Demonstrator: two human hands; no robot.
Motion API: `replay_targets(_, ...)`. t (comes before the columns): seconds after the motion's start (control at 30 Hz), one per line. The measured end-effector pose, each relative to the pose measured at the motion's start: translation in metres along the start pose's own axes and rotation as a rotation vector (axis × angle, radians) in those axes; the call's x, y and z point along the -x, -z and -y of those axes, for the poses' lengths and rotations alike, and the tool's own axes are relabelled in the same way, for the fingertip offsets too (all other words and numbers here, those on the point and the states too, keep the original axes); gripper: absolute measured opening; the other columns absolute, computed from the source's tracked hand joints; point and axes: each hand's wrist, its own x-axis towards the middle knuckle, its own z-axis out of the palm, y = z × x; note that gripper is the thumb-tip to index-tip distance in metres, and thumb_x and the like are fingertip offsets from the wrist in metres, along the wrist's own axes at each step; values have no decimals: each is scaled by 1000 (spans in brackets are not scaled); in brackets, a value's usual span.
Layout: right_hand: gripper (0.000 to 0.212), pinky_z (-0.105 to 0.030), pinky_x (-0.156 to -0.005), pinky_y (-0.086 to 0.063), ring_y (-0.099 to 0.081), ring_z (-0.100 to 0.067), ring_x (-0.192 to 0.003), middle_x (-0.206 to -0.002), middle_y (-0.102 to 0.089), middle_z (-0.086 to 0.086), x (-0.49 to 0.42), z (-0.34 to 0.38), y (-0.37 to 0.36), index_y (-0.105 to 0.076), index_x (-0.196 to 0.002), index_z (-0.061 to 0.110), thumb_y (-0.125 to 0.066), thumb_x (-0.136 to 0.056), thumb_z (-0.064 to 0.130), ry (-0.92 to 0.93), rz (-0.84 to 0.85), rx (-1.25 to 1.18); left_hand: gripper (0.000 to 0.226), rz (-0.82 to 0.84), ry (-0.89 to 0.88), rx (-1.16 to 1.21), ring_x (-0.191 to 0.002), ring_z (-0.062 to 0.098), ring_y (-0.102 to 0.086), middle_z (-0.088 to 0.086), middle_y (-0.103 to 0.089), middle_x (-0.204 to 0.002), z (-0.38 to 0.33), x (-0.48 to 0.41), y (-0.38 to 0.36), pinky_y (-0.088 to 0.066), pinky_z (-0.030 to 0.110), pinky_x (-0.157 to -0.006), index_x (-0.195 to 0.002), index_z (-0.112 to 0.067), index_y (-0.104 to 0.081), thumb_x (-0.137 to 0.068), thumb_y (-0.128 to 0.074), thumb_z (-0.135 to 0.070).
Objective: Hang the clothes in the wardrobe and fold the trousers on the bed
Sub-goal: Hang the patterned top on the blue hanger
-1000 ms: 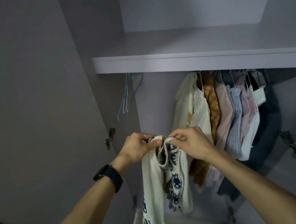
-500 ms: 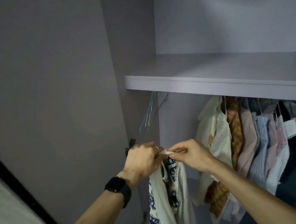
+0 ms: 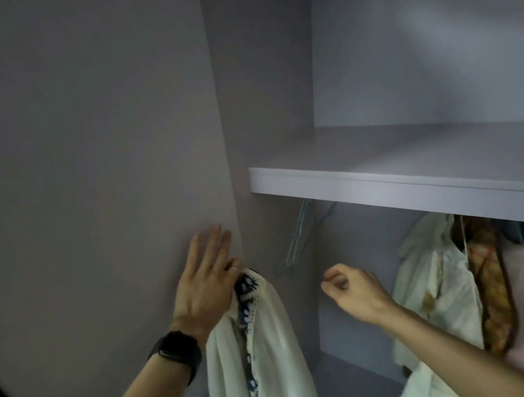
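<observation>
Head view: left hand [image 3: 210,281], fingers straight, carries the cream garment [image 3: 261,358]; at its 3 o'clock, right hand [image 3: 352,289] clenched, empty.

Cannot see the rail behind the front lip of the shelf [image 3: 385,187], nor the hooks of the hung clothes [image 3: 437,275] below it, themselves cut by the right edge. Cannot count the teal hangers [image 3: 299,240] under the shelf's left end: too thin, blurred. Cannot tell how the left hand [image 3: 208,285], down-left of the shelf, grips the cream garment [image 3: 263,348]: thumb hidden, fingertips smeared, hem past the bottom edge.
</observation>
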Motion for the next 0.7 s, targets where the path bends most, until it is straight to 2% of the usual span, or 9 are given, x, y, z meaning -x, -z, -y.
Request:
replay_targets(0.07,26,-26,-93,-49,-67,-18,-111,-110,-74,5,-25,2,-13,-68,-115,26,-66,-92,38,-23,-13,15,27,-54,6,-54,-150,43,-23,19,-40,-156,9,-2,-16,4,61,-122,-99,-17,-74,-73,-73,-12)
replay_targets(0.13,29,-26,-93,-48,-64,-24,-117,-119,-73,-2,-48,7,-34,-69,-117,22,-63,-94,38,-59,-19,5,25,-132,-31,-99,-150,45,-20,18,-35,-159,10,-1,-31,6,61,-122,-100,-18,-74,-83,-56,-16)
replay_targets(0.23,25,-29,-80,-50,-68,-27,-103,-110,-73,-8,-83,20,-79,-71,-105,14,-59,-97,34,-100,12,-61,43,-219,-73,-133,-150,46,-20,21,-32,-160,8,-1,-51,6,60,-122,-98,-20,-72,-88,-30,-17)
replay_targets(0.33,21,-40,-71,-62,-71,-25,-88,-108,-69,-10,-116,30,-125,-60,-111,17,-58,-95,31,-195,39,-310,26,-267,-111,-159,-150,44,-21,23,-28,-161,13,-2,-68,4,61,-122,-97,-21,-67,-91,-42,-15)
replay_targets(0.4,23,-35,-65,-61,-69,-25,-89,-110,-65,-10,-133,37,-145,-49,-114,16,-56,-98,31,-237,8,-383,16,-294,-122,-173,-150,43,-22,23,-30,-160,19,-3,-78,0,62,-122,-98,-21,-66,-93,-51,-17)
replay_targets(0.47,32,-29,-59,-58,-65,-28,-97,-116,-62,-10,-150,39,-160,-48,-116,11,-59,-97,35,-291,-52,-426,15,-325,-128,-173,-150,43,-23,23,-30,-160,22,-3,-84,-1,63,-122,-101,-20,-66,-96,-52,-19)
replay_targets(0.53,50,-36,-76,-60,-64,-31,-106,-122,-64,-13,-167,33,-167,-54,-120,3,-65,-89,40,-329,-138,-444,19,-348,-135,-189,-150,44,-24,24,-31,-159,21,-5,-87,-2,63,-122,-104,-21,-69,-99,-50,-21)
replay_targets(0.6,58,-42,-91,-57,-66,-35,-108,-123,-67,-17,-177,27,-172,-61,-121,4,-67,-80,45,-347,-199,-447,25,-350,-132,-225,-150,44,-23,24,-30,-160,19,-6,-87,1,63,-121,-106,-23,-69,-101,-45,-23)
replay_targets(0.7,44,-35,-77,-58,-70,-31,-87,-104,-72,-16,-168,34,-166,-70,-106,2,-69,-83,39,-355,-186,-487,28,-295,-123,-284,-152,43,-16,22,-23,-163,18,-4,-84,9,64,-119,-113,-29,-66,-102,-40,-28)
